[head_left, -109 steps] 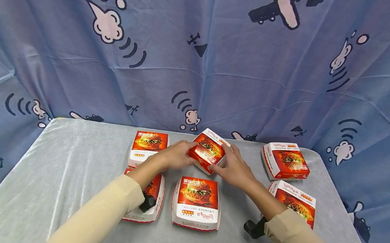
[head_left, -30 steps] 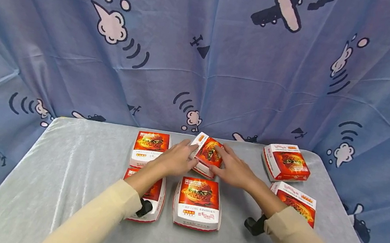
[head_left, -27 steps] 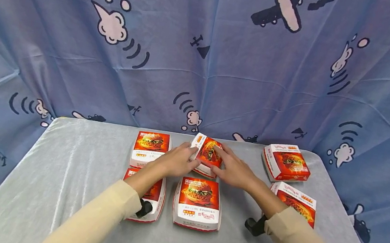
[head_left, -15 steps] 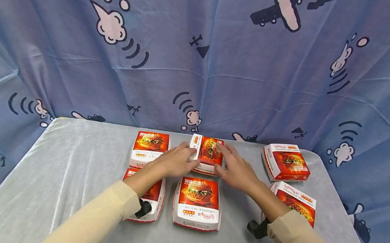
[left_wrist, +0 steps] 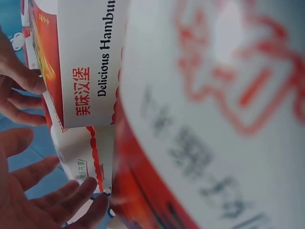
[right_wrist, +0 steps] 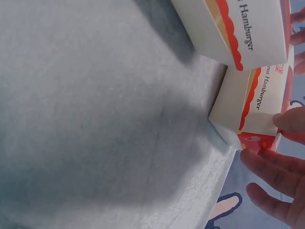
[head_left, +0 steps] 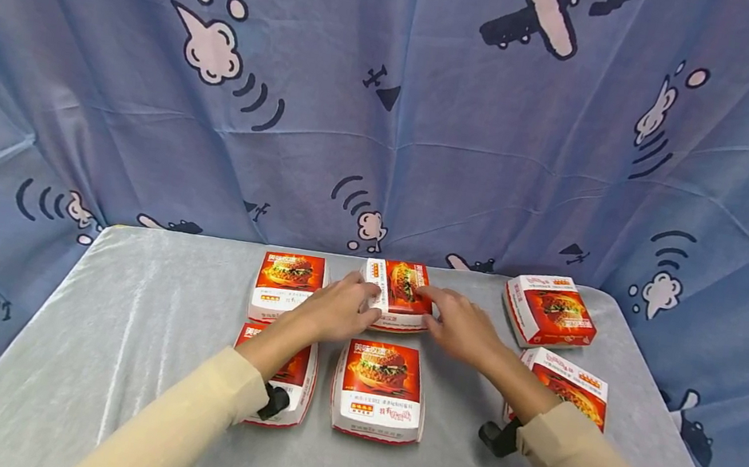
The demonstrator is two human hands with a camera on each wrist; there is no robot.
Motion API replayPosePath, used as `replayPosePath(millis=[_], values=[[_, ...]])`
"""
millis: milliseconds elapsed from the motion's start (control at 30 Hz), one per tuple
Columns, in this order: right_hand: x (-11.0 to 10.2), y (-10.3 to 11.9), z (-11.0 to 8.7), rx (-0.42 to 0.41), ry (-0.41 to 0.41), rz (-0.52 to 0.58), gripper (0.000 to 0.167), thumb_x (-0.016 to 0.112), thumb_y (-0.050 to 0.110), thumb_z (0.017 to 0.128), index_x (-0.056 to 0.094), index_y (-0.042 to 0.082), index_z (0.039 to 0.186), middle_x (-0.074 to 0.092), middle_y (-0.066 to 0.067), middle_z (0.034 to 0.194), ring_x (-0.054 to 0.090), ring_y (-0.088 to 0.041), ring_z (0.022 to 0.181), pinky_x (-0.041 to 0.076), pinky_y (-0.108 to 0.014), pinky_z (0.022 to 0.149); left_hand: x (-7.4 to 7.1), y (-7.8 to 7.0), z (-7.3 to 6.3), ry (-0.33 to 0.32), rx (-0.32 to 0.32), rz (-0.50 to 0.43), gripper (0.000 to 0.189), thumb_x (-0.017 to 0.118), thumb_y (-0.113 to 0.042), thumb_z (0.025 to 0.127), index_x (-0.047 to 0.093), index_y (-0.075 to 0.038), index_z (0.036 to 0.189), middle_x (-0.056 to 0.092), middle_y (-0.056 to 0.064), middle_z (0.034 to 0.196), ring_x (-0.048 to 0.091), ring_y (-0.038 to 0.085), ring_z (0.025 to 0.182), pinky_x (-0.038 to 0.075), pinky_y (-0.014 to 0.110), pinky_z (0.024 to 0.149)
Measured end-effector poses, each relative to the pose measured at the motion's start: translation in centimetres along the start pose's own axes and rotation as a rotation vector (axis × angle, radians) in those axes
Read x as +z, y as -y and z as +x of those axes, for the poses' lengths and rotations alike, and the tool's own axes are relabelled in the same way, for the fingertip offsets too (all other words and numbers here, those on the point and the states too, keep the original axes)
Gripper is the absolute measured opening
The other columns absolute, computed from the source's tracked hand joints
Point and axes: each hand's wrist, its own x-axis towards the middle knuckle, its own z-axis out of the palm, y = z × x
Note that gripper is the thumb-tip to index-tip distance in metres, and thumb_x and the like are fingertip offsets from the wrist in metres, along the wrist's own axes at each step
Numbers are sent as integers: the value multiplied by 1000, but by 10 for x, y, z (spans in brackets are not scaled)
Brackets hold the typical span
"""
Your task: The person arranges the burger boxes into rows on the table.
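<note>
At the back middle of the table, in the head view, a red and white hamburger box [head_left: 402,294] lies between the two hands, its burger picture facing up. The left hand [head_left: 337,309] is at its left side, fingertips by the white edge. From the left wrist, this hand's fingers [left_wrist: 57,205] look spread and loosely straight. The right hand [head_left: 459,323] is at the box's right side, index fingertip at the top edge. In the right wrist view, the right thumb [right_wrist: 291,119] lies by the front corner of the hamburger box [right_wrist: 267,90], the other fingers extended beside it.
More hamburger boxes stand around: back left [head_left: 291,278], front left [head_left: 298,396] partly under the left forearm, front middle [head_left: 382,380], back right [head_left: 555,309], and front right [head_left: 576,389], partly hidden by the right arm. A blue patterned curtain [head_left: 329,98] hangs behind the grey table [head_left: 109,355].
The middle back box has turned from slanted to nearly square with the table, after being tilted between the hands. The right hand has shifted slightly right, its index finger drawn back from the top.
</note>
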Motion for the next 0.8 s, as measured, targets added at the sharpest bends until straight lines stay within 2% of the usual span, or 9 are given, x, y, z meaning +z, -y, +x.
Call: replayPosePath(millis=[100,333,500,600,700,800], values=[[0,-2,1,-1,-5,1,45,67,8,92,59,9,136,60,-19,135,60,-37,117,49,-59,89,1,0,0,-1,6,3,46,58,-29,98,58,-8,138,54,12,125,60,21,93,51,40,87],[1,-6,1,-1,-64,-28,50,66,11,92,53,6,140,63,-22,125,65,-36,97,51,-56,78,2,-1,-2,5,12,29,43,60,-29,97,61,-8,134,53,11,118,58,21,94,51,40,85],[1,-3,1,42,-77,3,58,64,17,92,47,6,146,56,-23,136,60,-42,114,49,-61,87,3,-1,-3,2,11,39,41,59,-29,97,62,-10,133,53,11,122,57,23,99,51,42,85],[1,1,1,58,-73,44,62,65,22,92,44,6,148,51,-24,141,56,-43,121,47,-62,91,3,-1,-3,-7,10,33,38,57,-29,97,65,-11,130,52,14,132,57,28,114,50,46,93],[1,4,2,60,-69,71,64,67,28,93,44,6,149,51,-24,142,52,-41,126,46,-62,94,4,-2,-2,-18,19,28,36,56,-29,97,68,-13,127,47,17,144,50,33,130,45,49,102],[2,7,5,69,-57,82,67,69,32,92,44,6,149,53,-23,140,53,-39,126,46,-61,94,5,-3,-2,-16,29,36,34,55,-28,98,70,-14,125,44,18,148,45,34,135,42,50,106]])
